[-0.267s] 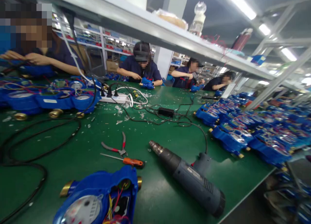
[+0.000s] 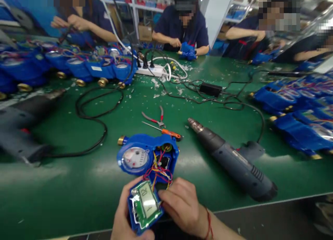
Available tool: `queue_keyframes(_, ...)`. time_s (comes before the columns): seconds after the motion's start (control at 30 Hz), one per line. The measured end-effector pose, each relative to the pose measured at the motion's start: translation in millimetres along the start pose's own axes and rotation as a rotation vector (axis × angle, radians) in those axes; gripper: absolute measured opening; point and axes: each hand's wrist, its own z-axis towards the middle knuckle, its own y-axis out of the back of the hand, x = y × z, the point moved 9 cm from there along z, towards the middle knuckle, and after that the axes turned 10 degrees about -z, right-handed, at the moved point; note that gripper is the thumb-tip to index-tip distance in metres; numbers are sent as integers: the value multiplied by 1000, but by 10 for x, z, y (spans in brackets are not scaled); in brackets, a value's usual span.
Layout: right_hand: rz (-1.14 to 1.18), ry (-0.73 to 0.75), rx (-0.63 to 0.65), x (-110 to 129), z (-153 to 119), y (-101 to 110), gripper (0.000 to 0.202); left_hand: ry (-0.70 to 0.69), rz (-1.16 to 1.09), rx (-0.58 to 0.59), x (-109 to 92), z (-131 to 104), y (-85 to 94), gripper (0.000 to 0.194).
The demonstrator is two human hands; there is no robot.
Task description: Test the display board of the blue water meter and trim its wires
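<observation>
A blue water meter body (image 2: 145, 156) with a round dial and brass ends lies on the green table (image 2: 78, 184) near the front edge. Red, yellow and blue wires (image 2: 158, 170) run from it to a blue lid with a green display board (image 2: 145, 203). My left hand (image 2: 125, 215) grips that lid from the left and below. My right hand (image 2: 184, 205) rests on the lid's right edge, fingers bent against it, beside the wires.
A grey heat gun (image 2: 234, 163) lies to the right, its black cord looping back. Pliers (image 2: 156, 118) and an orange screwdriver (image 2: 166, 131) lie behind the meter. A second heat gun (image 2: 23, 122) is at left. Rows of blue meters (image 2: 78, 64) and seated people line the far side.
The view has tipped down and swung left. Both my hands and the display lid have come into view at the bottom; the meter now appears whole.
</observation>
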Motion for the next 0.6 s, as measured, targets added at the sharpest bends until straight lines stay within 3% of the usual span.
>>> queue_keyframes(0.1,44,-40,-39,-20,91,119,15,-10,-102,54,13,11,-103,94)
queue_keyframes(0.23,159,-142,-3,-67,146,109,24,-19,-188,-41,51,5,-28,95)
queue_keyframes(0.33,224,-173,0,-96,173,98,28,-40,-210,43,63,3,-92,92)
queue_keyframes(0.47,261,-168,69,-106,175,87,19,-20,-242,-111,70,-7,-22,92)
queue_keyframes(0.53,254,-127,62,-101,155,194,18,-21,-225,-166,56,-41,13,93)
queue_keyframes(0.6,221,-60,12,-110,133,437,28,-39,-174,-174,51,-70,61,91)
